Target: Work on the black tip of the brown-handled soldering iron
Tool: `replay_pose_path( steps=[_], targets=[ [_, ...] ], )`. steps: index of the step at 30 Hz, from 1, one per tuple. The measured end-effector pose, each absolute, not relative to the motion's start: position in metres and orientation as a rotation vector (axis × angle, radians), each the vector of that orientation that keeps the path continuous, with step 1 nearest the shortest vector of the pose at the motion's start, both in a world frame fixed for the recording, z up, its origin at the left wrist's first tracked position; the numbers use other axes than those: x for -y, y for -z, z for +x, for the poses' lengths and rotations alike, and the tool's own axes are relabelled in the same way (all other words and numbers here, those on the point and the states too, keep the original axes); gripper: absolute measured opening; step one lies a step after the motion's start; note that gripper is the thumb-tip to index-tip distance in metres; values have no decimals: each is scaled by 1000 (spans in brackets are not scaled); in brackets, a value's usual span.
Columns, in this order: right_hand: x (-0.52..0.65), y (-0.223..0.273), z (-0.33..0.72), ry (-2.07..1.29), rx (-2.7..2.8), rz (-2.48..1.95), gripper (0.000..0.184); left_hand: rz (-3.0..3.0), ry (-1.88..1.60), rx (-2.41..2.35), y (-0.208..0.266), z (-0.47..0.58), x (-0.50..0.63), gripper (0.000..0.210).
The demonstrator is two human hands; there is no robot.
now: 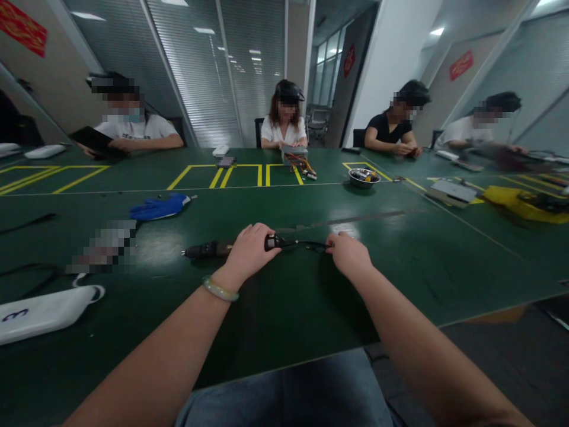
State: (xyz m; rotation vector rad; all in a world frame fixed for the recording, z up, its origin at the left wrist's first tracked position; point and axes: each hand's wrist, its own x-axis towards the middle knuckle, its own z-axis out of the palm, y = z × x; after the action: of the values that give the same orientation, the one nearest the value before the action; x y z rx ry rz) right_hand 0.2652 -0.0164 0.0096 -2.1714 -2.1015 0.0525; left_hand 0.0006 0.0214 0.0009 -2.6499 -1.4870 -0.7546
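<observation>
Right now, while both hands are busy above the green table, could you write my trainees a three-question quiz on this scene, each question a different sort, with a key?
1. True or false: the left grip and the right grip are touching each other.
2. Short answer: the left grip is on the black-and-brown cylindrical tool; what does the right grip hold?
3. Choose: in the picture, the blue fabric glove lies (a) left of, (b) right of or (c) inside the round metal bowl.

Key: 1 false; 2 thin black cable; 3 a.
</observation>
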Motion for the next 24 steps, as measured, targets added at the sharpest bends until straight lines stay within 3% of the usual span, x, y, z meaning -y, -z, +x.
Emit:
replay_pose_path(
  steps=[5,11,24],
  targets=[
    [-31,-26,271,-161,2046,-2117,11,-2669,645,1489,-10,5,-9,42],
    [-31,-24,249,-344,1991,-1977,18,-2692,655,1422,-14,6,0,28],
    [-18,-14,243,-494,2271,-1648,5,-2728,728,1358,-6,18,-2,19]
  ],
)
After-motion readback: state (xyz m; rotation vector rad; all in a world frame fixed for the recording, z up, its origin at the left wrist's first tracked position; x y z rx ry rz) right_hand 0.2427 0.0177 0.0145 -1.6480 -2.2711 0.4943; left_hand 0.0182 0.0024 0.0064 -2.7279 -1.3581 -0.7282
